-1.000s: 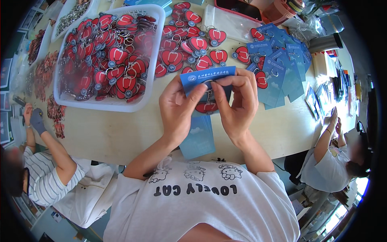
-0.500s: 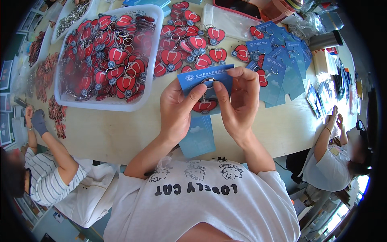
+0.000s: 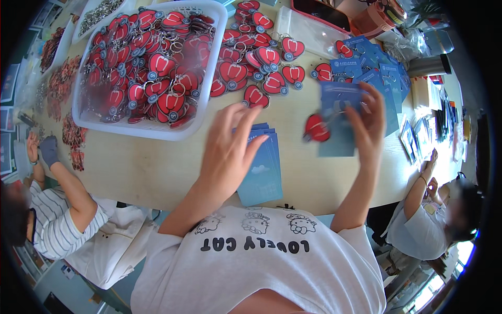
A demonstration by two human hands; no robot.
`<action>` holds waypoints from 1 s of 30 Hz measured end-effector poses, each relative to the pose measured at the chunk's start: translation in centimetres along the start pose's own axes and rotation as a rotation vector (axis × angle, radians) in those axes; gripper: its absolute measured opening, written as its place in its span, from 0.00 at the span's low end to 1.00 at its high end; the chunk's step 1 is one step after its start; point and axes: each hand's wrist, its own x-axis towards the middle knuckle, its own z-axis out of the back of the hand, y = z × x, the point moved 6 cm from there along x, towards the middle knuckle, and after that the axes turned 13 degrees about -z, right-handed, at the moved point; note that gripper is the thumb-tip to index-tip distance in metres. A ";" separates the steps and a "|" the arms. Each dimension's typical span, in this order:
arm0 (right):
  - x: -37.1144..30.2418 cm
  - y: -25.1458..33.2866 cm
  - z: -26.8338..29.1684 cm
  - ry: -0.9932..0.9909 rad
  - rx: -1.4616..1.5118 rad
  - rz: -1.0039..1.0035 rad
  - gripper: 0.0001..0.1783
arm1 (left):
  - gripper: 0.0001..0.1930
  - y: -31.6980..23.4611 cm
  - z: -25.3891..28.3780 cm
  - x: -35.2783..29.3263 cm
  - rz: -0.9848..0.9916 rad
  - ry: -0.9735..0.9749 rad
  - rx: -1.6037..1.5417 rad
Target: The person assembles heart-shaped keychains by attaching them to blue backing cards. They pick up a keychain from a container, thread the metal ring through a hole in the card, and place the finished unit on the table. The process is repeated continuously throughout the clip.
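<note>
My right hand (image 3: 366, 118) pinches the upper right edge of a blue card (image 3: 337, 144), slightly blurred by motion. A red heart-shaped keychain (image 3: 317, 128) hangs from its ring on this card, out past the left edge. My left hand (image 3: 225, 149) holds nothing, its fingers stretched and apart. It hovers over the left side of a small stack of blue cards (image 3: 264, 172) lying in front of me. Just beyond its fingertips lies a loose red heart keychain (image 3: 256, 96), at the near end of a pile of similar keychains (image 3: 232, 73).
A white plastic basket (image 3: 151, 132) full of red keychains stands at the left. Carded keychains (image 3: 387, 78) lie piled at the right, near a phone (image 3: 321, 14) and a dark cylinder (image 3: 429, 65). People sit at both sides, one with a grey glove (image 3: 49, 150).
My hands have parted. The right hand has carried the card and its keychain rightward, toward the carded pile. My left hand has let go of the card and opened above the stack.
</note>
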 end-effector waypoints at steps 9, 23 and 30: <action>0.0 1.3 -6.1 -0.100 -0.815 0.553 0.20 | 0.28 2.3 -0.8 -5.5 0.418 0.105 -0.130; 2.8 -2.0 -7.0 -0.041 -0.334 0.220 0.12 | 0.18 4.4 -1.3 -7.7 0.641 -0.213 -0.912; 0.4 0.3 -6.5 -0.377 -0.881 0.623 0.17 | 0.11 2.7 -0.1 -6.9 0.680 -0.165 -1.045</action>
